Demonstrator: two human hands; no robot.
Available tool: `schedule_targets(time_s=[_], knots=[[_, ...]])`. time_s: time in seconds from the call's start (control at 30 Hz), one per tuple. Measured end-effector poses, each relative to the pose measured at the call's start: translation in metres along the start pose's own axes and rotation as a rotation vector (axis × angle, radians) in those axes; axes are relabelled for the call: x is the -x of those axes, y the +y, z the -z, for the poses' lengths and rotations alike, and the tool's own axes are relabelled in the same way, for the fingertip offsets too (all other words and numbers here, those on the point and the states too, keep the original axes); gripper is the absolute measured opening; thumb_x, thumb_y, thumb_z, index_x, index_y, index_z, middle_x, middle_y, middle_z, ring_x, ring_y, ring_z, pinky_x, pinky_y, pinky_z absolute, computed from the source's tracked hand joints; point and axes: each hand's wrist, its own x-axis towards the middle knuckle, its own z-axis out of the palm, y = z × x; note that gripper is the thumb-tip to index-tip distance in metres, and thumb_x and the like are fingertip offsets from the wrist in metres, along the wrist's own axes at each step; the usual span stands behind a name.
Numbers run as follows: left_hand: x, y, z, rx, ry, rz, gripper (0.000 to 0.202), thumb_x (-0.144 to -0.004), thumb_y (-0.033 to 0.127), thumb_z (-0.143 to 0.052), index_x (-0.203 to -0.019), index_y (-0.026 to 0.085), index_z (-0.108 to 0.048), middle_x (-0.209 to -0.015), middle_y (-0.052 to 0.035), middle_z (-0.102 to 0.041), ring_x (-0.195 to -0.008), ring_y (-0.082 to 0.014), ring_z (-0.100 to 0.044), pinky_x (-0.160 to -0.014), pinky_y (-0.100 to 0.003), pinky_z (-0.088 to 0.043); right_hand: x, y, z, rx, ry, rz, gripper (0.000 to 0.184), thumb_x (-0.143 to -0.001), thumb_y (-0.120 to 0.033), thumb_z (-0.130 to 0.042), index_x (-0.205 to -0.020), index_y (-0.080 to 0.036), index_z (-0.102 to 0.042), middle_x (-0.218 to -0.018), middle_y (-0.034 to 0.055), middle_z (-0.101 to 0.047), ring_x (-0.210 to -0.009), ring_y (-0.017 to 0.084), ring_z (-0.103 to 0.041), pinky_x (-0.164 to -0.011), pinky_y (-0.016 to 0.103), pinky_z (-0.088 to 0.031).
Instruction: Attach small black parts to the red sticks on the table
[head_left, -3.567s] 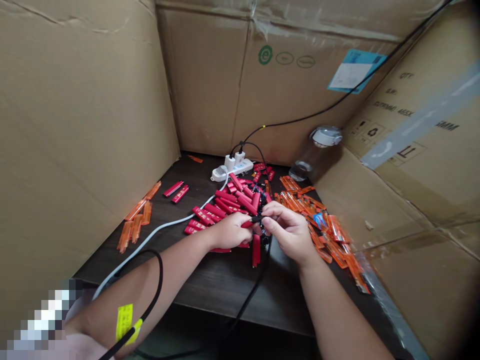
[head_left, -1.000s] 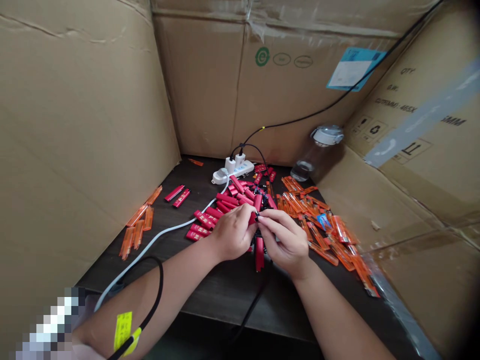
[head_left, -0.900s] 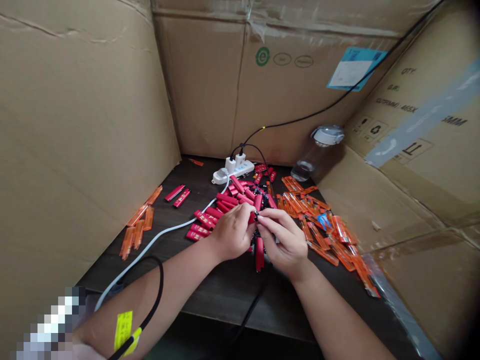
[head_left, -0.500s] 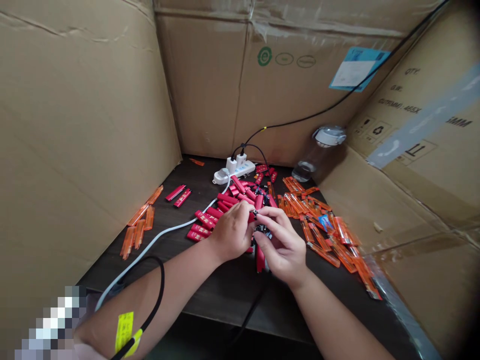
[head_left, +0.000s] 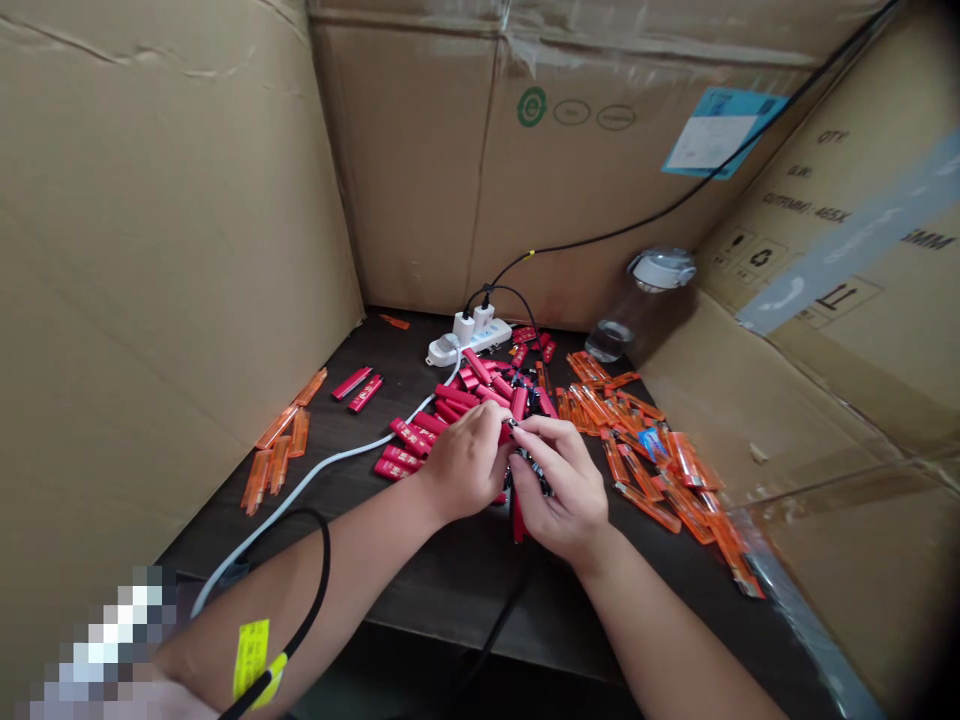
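My left hand [head_left: 465, 462] is closed around a slim red lighter [head_left: 505, 431], and most of it is hidden by the fingers. Its small dark and metallic end points toward my right hand [head_left: 568, 485]. The right fingertips are bent in and touch that end, with the thumb just below. Beneath and behind both hands lies a heap of red lighters [head_left: 456, 396], some with printed gold marks. Small dark and silvery parts show between and under my hands, too cluttered to make out.
Orange translucent lighter bodies [head_left: 637, 465] lie scattered at right, with a smaller group [head_left: 279, 465] at left. Two red lighters [head_left: 365, 394] lie apart. A white power strip [head_left: 491, 345], its pale cable [head_left: 330, 462] and a clear bottle [head_left: 626, 318] stand amid cardboard walls [head_left: 420, 160].
My right hand has shifted slightly left, its fingertips closer in on the lighter's end. The left hand has barely moved. The view has tilted a little.
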Motion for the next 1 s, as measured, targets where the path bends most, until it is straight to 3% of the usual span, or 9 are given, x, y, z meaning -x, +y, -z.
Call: schedule_targets(time_s=[0.37, 1.0], knots=[[-0.0002, 0.0001, 0.0016, -0.100, -0.066, 0.022, 0.009, -0.088, 0.020, -0.040, -0.096, 0.018, -0.043, -0.084, -0.0078, -0.059, -0.076, -0.0219, -0.059, -0.063, -0.031, -0.046, -0.0014, 0.0022, 0.0030, 0.052, -0.034, 0.009, 0.050, -0.074, 0.002, -0.059, -0.119, -0.018, -0.057, -0.107, 0.0136, -0.058, -0.096, 0.023, -0.057, -0.079, 0.042, -0.052], [-0.0001, 0.0037, 0.0037, 0.018, -0.032, 0.032, 0.009, -0.089, 0.022, -0.039, -0.096, 0.018, -0.043, -0.082, -0.0080, -0.060, -0.074, -0.0213, -0.060, -0.063, -0.031, -0.047, -0.0011, 0.0005, 0.0031, -0.040, -0.004, 0.001, 0.052, -0.073, 0.005, -0.057, -0.120, -0.019, -0.057, -0.106, 0.0132, -0.059, -0.096, 0.023, -0.059, -0.078, 0.040, -0.053]])
